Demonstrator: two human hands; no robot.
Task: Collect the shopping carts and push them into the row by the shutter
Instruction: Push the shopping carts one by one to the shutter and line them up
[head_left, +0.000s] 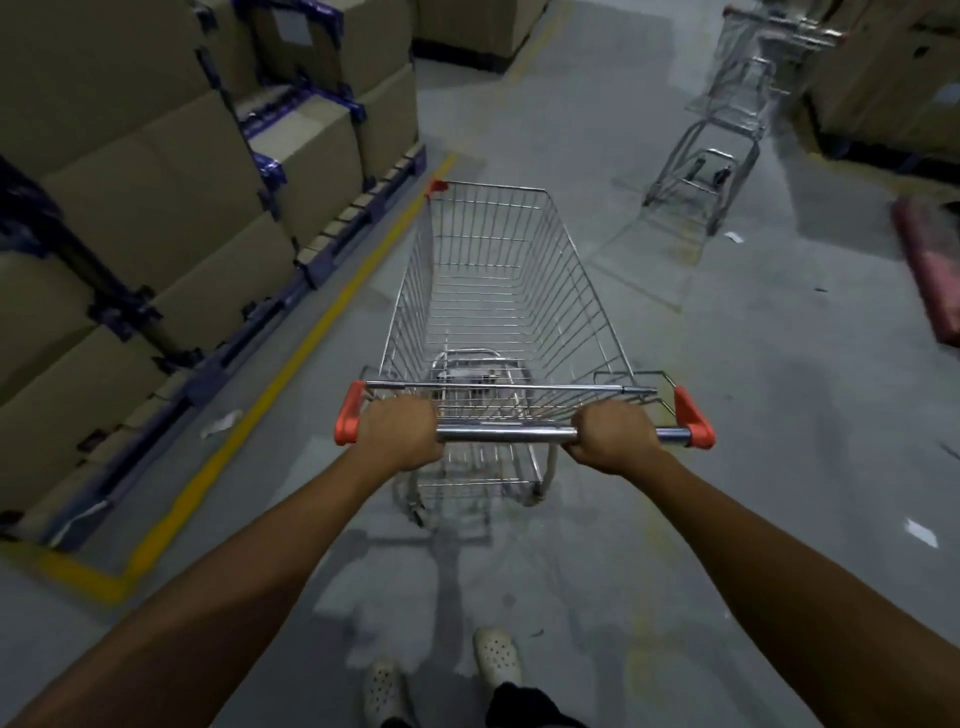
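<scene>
A wire shopping cart (498, 291) with orange corner caps stands straight in front of me on the grey floor, its basket empty. My left hand (397, 435) grips the chrome handle bar (506, 433) near its left end. My right hand (613, 435) grips the same bar near its right end. A second cart (727, 124) stands apart at the upper right, blurred, with its handle toward the far end. No shutter is in view.
Stacked cardboard boxes (156, 182) on blue pallets line the left, bounded by a yellow floor line (291, 358). More boxes (883, 78) sit at the upper right. A reddish pallet (930, 260) lies at the right edge. Paper scraps dot the floor.
</scene>
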